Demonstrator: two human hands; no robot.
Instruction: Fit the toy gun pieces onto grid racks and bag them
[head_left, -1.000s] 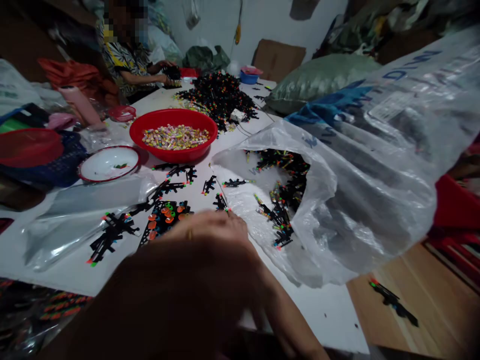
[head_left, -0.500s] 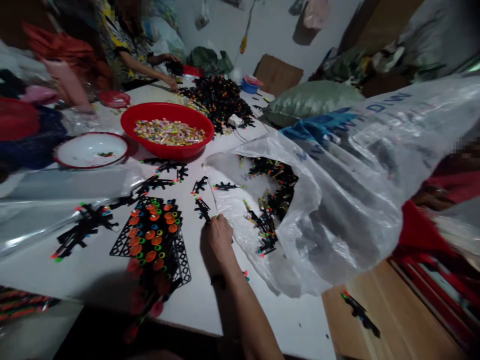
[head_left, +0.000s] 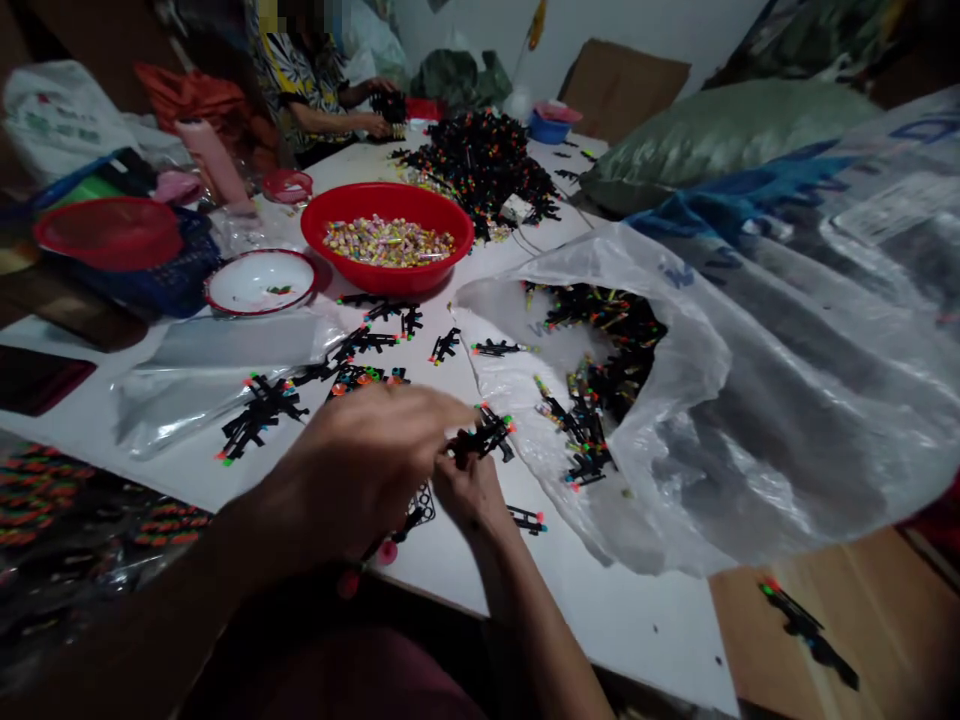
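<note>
Small black toy guns [head_left: 487,432] with orange and green tips are gripped in my right hand [head_left: 466,490], closed low over the table. My left hand [head_left: 375,445] reaches across from the left, its fingertips beside these toy guns; motion smears its fingers, so whether it grips anything is unclear. Beneath the left hand, mostly hidden, lies a black lattice tray [head_left: 422,502] with orange and green round pieces. More toy guns [head_left: 259,410] lie to the left. Another toy gun [head_left: 526,520] is right of my right wrist.
A large plastic sack [head_left: 720,400] lies open on the right, spilling toy guns. Behind stand a red basin [head_left: 450,275] of small colourful pieces, a white enamel bowl [head_left: 251,285] and a black toy-gun heap [head_left: 487,160]. A co-worker [head_left: 315,110] works at the far end.
My left hand has come in over the lattice tray. My right hand has picked up toy guns from the table. The view has swung left.
</note>
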